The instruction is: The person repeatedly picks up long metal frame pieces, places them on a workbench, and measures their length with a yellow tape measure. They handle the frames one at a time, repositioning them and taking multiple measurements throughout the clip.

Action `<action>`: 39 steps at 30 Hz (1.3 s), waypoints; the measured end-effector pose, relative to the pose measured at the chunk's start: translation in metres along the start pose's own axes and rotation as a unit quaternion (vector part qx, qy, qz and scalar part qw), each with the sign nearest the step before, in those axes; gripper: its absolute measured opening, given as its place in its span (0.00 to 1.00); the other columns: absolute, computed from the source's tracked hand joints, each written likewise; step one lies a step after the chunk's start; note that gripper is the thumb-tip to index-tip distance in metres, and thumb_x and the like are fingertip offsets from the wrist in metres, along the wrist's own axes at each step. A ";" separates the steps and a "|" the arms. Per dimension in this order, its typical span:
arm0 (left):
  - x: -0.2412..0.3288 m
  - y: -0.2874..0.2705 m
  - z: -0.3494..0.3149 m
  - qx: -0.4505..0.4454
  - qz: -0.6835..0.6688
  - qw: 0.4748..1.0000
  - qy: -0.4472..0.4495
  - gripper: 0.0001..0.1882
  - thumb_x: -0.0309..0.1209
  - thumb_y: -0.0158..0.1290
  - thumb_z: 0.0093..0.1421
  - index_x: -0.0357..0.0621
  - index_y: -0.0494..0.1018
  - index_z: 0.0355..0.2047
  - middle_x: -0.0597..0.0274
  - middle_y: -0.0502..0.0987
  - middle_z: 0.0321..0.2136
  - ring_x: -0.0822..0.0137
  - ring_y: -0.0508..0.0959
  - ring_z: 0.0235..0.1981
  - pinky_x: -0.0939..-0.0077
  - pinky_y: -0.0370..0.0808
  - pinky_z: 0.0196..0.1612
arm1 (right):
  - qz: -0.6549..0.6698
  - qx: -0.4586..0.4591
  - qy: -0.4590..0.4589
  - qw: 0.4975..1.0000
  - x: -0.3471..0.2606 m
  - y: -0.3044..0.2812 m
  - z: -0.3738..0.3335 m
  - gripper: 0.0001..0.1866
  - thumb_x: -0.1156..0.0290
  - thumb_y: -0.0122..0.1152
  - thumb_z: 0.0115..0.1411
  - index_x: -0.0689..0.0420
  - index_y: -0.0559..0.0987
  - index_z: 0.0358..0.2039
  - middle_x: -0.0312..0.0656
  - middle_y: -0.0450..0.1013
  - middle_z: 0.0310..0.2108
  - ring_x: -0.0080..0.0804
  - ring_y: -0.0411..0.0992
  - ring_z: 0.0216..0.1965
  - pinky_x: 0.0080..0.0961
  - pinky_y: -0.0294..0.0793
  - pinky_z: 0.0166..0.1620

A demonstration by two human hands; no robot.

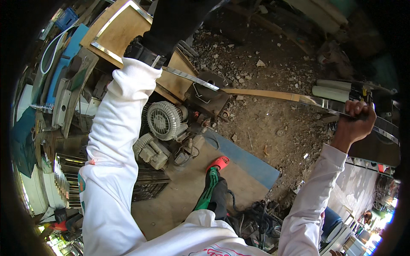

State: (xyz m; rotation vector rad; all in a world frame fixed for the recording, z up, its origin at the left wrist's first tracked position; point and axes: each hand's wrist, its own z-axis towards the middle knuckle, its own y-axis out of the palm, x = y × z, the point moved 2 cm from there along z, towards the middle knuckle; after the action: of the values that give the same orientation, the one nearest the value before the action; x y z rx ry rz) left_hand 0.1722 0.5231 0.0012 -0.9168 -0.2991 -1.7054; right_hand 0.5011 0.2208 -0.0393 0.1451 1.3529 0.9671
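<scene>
My right hand (358,115) is closed in a fist at the far right, around a long flat strip (322,102). The strip is shiny near this hand and shows tan toward the middle. It runs left across the dirt floor to a shiny length (192,78) near my left cuff; whether it is all one piece I cannot tell. My left hand (139,49) reaches far forward at the upper left and looks black, perhaps gloved. Its fingers merge with a large black shape (175,23) beyond. A wooden board (117,30) with shiny metal edging lies beside it.
Grey finned motors (162,120) and a dark crate (149,185) stand left of my leg. A dark metal block (207,96) sits under the strip. Tangled black cables (256,219) lie near my red shoe (219,162). Pale rolls (331,90) rest beyond my right hand; stones litter the dirt.
</scene>
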 end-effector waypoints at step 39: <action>0.644 0.426 -0.394 -0.683 -0.471 0.559 -0.008 0.17 0.22 0.53 0.67 0.42 0.62 0.54 0.67 0.71 0.26 0.76 0.73 0.20 0.77 0.75 0.22 | -0.204 0.676 -0.164 0.689 -0.418 -0.439 -0.651 0.18 0.56 0.68 0.62 0.61 0.83 0.31 0.38 0.77 0.20 0.24 0.75 0.20 0.23 0.76 0.26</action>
State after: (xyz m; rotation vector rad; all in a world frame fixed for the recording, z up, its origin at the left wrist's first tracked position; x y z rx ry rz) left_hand 0.3422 -0.3228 0.0855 -2.1286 0.9220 -2.9346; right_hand 0.1971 -0.6058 -0.1654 1.0329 1.4033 -0.5958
